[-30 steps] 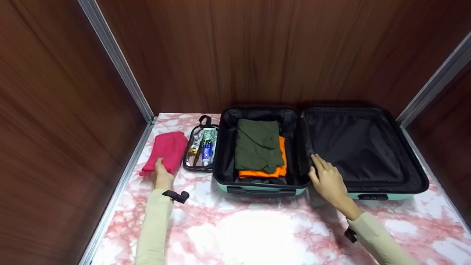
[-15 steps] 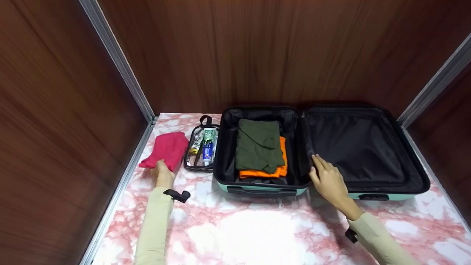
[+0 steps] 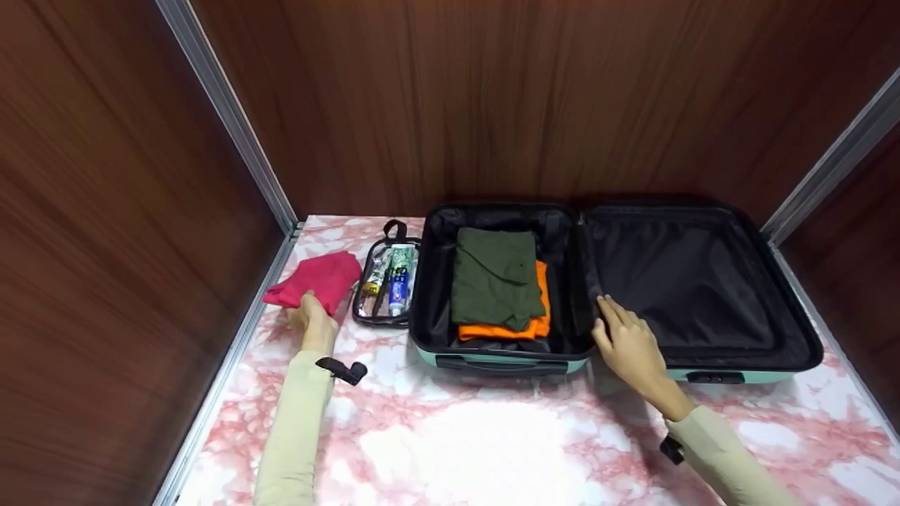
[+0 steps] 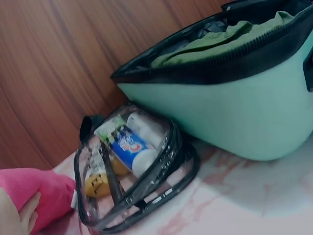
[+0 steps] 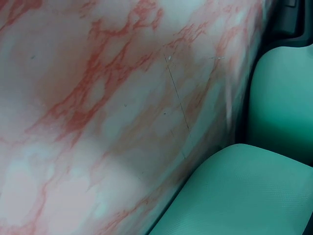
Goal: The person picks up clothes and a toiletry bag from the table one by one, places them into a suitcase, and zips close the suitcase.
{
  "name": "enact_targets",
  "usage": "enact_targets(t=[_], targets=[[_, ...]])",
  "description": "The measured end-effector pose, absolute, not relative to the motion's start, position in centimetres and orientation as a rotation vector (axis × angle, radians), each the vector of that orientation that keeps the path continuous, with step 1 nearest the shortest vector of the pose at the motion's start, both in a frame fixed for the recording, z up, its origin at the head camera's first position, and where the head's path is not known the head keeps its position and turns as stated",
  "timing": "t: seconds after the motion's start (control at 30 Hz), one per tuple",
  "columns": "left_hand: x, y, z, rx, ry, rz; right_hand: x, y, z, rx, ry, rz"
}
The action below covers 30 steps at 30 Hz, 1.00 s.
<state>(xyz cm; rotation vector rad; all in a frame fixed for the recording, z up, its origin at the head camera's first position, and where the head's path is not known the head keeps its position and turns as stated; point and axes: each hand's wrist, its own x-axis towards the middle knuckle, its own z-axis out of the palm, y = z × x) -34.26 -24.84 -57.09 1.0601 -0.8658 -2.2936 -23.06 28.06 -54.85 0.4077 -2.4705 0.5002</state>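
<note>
My left hand [image 3: 314,325] grips the near edge of a folded pink cloth [image 3: 325,275], thumb on top and the other fingers hidden under it. In the left wrist view the pink cloth [image 4: 41,196] shows at the lower left, with fingers [image 4: 30,211] against it. My right hand [image 3: 631,349] rests on the suitcase's near rim by the hinge, fingers extended. The mint-green suitcase [image 3: 503,363] lies spread open. Its left half holds a folded dark green garment [image 3: 494,279] on top of an orange one [image 3: 541,299]. The right hand is out of sight in the right wrist view.
A clear toiletry pouch [image 3: 363,309] with black trim stands between the pink cloth and the suitcase, with a toothpaste tube [image 3: 399,284] and other tubes inside. The suitcase's right half [image 3: 682,281] has a black lining. Wooden panels [image 3: 492,105] enclose the pink-marbled table [image 3: 394,450].
The near edge of the pink cloth has risen and moved away from me with my left hand, so the cloth looks more bunched. The right hand has stayed in place.
</note>
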Motion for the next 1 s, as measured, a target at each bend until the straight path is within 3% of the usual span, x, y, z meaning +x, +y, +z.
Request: enact_targets(t=[0.4,1.0], targets=[[-32.0,-21.8,-49.1,0.915,-0.799,-2.327,-22.9,28.1,-54.7,0.383,-2.494,0.523],[-32.4,-19.9,-45.9,0.878,-0.763,-2.36,-23.0,28.0,-54.8,0.411,-2.473,0.503]])
